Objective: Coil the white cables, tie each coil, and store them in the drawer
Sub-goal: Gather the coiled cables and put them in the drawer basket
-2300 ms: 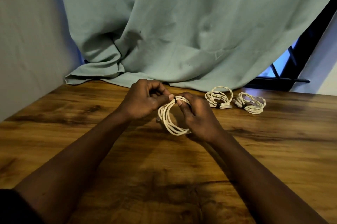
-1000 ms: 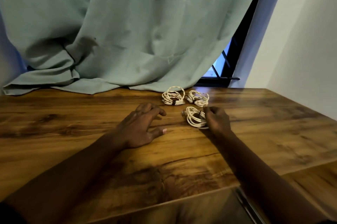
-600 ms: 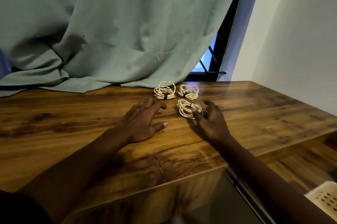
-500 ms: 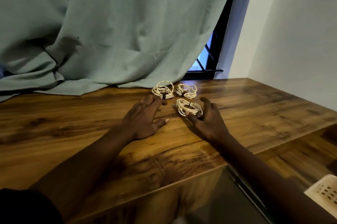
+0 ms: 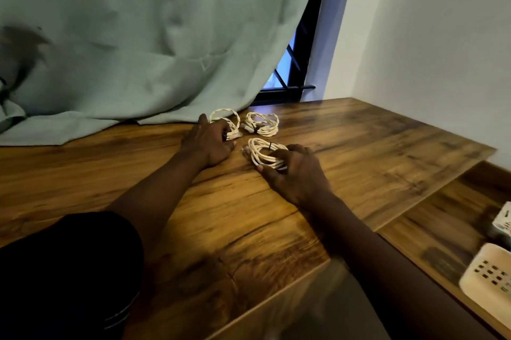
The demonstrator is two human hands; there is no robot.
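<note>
Three tied white cable coils lie on the wooden table (image 5: pixel 373 151) near the curtain. My left hand (image 5: pixel 208 143) reaches the far left coil (image 5: pixel 224 118) and its fingers curl over that coil's near side. The far right coil (image 5: pixel 262 124) lies untouched beside it. My right hand (image 5: pixel 297 175) holds the near coil (image 5: pixel 260 151), thumb at its near edge and fingers curled over its right side. Each coil has a dark tie. No drawer shows clearly.
A teal curtain (image 5: pixel 143 44) hangs onto the table's back edge, with a dark window frame (image 5: pixel 301 63) and white wall to the right. A lower wooden surface (image 5: pixel 442 218) at right holds a white perforated basket (image 5: pixel 486 276). A blurred grey area (image 5: pixel 318 309) lies below the table's front edge.
My left hand slid forward from the bare table onto the far left coil. My right hand closed over the near coil it had released. The view turned right and down.
</note>
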